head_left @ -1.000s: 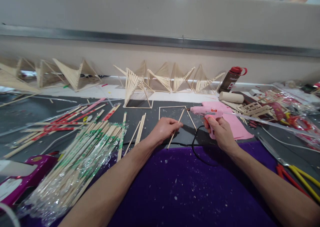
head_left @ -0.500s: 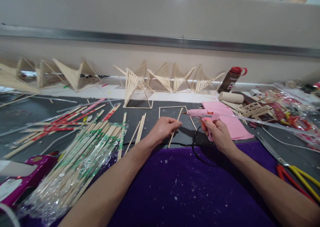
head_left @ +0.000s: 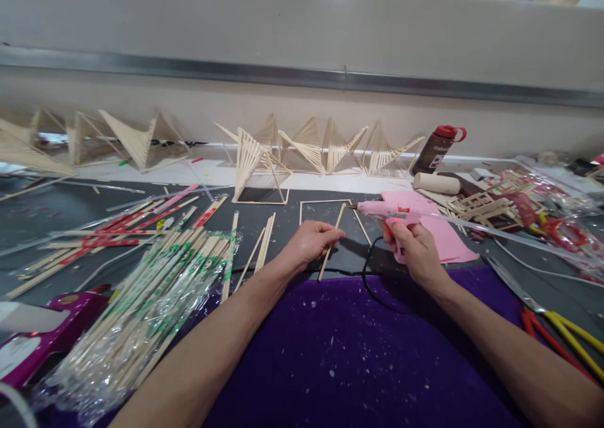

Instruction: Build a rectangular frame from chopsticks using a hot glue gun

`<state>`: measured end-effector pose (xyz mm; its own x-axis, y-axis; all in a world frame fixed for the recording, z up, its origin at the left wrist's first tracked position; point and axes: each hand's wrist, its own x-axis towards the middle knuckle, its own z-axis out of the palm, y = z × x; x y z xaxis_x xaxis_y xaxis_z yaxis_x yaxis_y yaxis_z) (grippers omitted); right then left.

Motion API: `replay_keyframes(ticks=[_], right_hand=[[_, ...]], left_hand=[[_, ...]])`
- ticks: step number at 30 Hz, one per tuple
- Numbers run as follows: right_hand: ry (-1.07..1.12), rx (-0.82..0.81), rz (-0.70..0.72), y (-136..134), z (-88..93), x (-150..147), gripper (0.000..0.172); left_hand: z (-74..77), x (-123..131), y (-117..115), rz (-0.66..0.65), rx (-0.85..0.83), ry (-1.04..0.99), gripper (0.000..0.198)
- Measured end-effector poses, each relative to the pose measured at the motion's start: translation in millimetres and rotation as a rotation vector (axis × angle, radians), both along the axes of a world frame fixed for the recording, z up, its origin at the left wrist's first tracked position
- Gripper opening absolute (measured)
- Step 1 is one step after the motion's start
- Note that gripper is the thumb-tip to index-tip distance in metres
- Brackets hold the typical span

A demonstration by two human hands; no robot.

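My left hand (head_left: 312, 242) pinches a thin wooden stick (head_left: 331, 244) near its middle, the stick slanting up and to the right. My right hand (head_left: 415, 252) is wrapped round the handle of a pink hot glue gun (head_left: 387, 211). Its nozzle points left, close to the stick's upper end; whether they touch I cannot tell. A clear glue stick (head_left: 476, 225) sticks out of the gun's back. Behind the hands lies a frame of thin sticks (head_left: 325, 201) on the dark table, its near side not visible. Several loose sticks (head_left: 265, 242) lie left of my left hand.
Wrapped bundles of sticks (head_left: 165, 289) cover the left side. Twisted stick models (head_left: 255, 157) line the wall. A pink cloth (head_left: 446, 226), large scissors (head_left: 519, 289) and a dark bottle (head_left: 434, 151) are on the right. A black cord (head_left: 365, 270) loops before the gun.
The glue gun has shifted slightly to the right and up, its nozzle now just right of the stick's top end. My left hand and the stick have barely moved.
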<state>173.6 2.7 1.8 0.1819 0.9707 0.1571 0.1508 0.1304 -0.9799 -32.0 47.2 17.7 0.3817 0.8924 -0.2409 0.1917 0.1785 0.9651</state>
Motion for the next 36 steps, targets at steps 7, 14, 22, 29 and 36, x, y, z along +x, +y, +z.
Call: replay_keyframes(ticks=[7, 14, 22, 29, 36], right_hand=[[-0.013, 0.014, -0.002, 0.7, -1.6, -0.1, 0.034], [-0.043, 0.017, -0.014, 1.4, -1.6, -0.3, 0.037], [-0.052, 0.002, -0.029, 1.4, -1.2, -0.5, 0.036], [-0.094, -0.014, -0.016, 0.2, 1.8, -2.3, 0.040], [-0.083, -0.016, -0.023, 0.5, 0.2, -2.1, 0.039]], left_hand=[[-1.4, 1.2, -1.0, -0.002, -0.015, -0.012, 0.021], [-2.6, 0.8, -0.2, -0.012, -0.018, 0.020, 0.020], [-1.5, 1.0, -0.6, -0.016, -0.012, 0.039, 0.021], [-2.0, 0.8, -0.5, -0.025, -0.015, 0.035, 0.023], [-0.6, 1.4, -1.8, -0.002, -0.022, 0.015, 0.020]])
